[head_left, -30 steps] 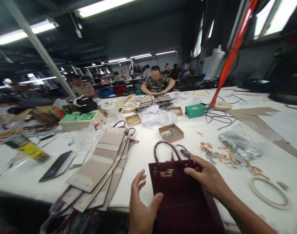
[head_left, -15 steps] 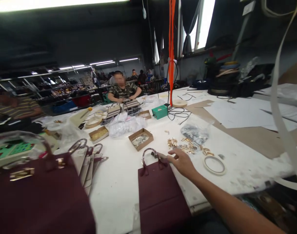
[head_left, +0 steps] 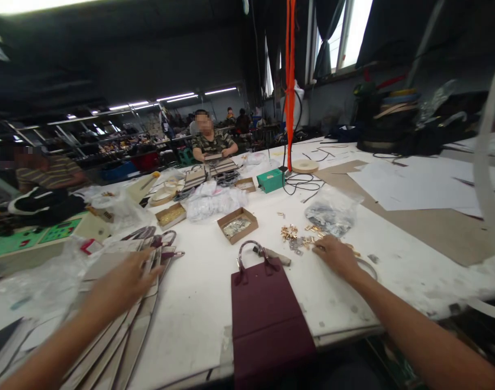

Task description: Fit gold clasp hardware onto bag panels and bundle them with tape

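Observation:
My left hand (head_left: 125,284), slightly blurred with fingers apart, is over a fanned stack of beige-backed bag panels (head_left: 121,336) with maroon handles. At the loose gold metal fittings (head_left: 289,233), my right hand (head_left: 336,255) has its fingertips pinched together; what is between them is too small to make out. Between my hands a maroon bag panel (head_left: 267,309) with a looped handle lies at the table's front edge. A short tan-handled tool (head_left: 280,257) rests beside that handle. Flat grey metal plates (head_left: 296,246) lie by the fittings, and my right hand partly covers a tape roll (head_left: 368,266).
Open cardboard boxes of small parts (head_left: 238,225) (head_left: 171,215), a plastic bag of metal pieces (head_left: 330,216) and a green box (head_left: 270,180) stand on the white table. An orange cord (head_left: 290,86) hangs down. Two co-workers (head_left: 212,142) (head_left: 50,169) sit across and to the left.
The large maroon bag at the left has gone from view, and my left hand has appeared over the stack. My right hand has moved from the tan-handled tool to the gold fittings.

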A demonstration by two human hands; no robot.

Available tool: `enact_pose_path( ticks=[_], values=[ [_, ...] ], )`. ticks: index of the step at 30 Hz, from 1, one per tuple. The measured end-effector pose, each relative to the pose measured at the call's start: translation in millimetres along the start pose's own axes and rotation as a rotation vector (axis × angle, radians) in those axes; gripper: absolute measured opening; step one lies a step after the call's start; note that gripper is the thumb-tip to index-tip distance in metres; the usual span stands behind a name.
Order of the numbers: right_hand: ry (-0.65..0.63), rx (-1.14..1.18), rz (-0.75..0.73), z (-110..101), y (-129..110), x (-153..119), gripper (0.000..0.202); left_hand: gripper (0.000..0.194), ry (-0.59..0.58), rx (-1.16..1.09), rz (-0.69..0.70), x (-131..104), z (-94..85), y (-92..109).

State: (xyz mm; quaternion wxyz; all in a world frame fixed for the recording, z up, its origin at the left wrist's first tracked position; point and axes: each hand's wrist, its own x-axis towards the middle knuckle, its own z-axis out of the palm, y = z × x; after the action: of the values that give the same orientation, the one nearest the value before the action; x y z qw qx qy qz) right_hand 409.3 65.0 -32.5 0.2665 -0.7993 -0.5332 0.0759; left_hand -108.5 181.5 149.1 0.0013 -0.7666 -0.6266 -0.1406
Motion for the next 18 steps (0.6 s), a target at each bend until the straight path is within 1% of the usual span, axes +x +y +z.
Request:
enact_pose_path(
  ticks=[1, 3, 4, 5, 6, 7, 8, 10, 11, 13, 15, 18],
  values=[
    [0.011, 0.06, -0.01, -2.5, -0.6, -1.1, 0.025, 0.042, -0.083, 0.012, 0.049, -3.7, 27.4, 14.5],
    [0.038, 0.25, -0.004, -5.4, -8.6, -8.5, 0.031, 0.047, -0.246, -0.038, 0.135, -22.9, 83.8, 44.3],
    [0.038, 0.374, 0.016, -4.8, -17.0, -15.1, 0.036, 0.047, -0.275, -0.085, 0.153, -35.1, 108.9, 58.6],
    [0.02, 0.502, 0.043, -2.2, -28.6, -23.9, 0.041, 0.048, -0.286, -0.127, 0.18, -46.8, 130.2, 71.8],
    [-0.018, 0.626, 0.078, 2.6, -43.2, -34.4, 0.046, 0.049, -0.285, -0.161, 0.201, -56.7, 146.9, 83.5],
    [-0.076, 0.734, 0.101, 9.7, -59.9, -46.2, 0.05, 0.049, -0.257, -0.183, 0.198, -63.9, 159.2, 93.1],
    [-0.145, 0.819, 0.1, 18.8, -78.0, -58.4, 0.051, 0.048, -0.233, -0.203, 0.187, -68.4, 167.5, 100.5],
    [-0.259, 0.938, 0.092, 41.1, -114.0, -80.4, 0.051, 0.044, -0.196, -0.253, 0.151, -70.2, 175.7, 109.2],
    [-0.303, 0.955, 0.085, 52.8, -129.9, -88.8, 0.05, 0.04, -0.192, -0.296, 0.126, -68.8, 177.2, 111.1],
    [-0.347, 0.95, 0.075, 73.9, -153.9, -99.0, 0.049, 0.03, -0.199, -0.456, 0.047, -64.9, 178.5, 112.5],
    [-0.353, 0.92, 0.064, 88.6, -166.5, -102.0, 0.05, 0.02, -0.193, -0.64, -0.048, -63.0, 180.0, 113.7],
    [-0.334, 0.899, 0.014, 96.8, -170.4, -101.9, 0.051, 0.019, -0.145, -0.821, -0.152, -68.0, 184.8, 118.9]
  ],
)
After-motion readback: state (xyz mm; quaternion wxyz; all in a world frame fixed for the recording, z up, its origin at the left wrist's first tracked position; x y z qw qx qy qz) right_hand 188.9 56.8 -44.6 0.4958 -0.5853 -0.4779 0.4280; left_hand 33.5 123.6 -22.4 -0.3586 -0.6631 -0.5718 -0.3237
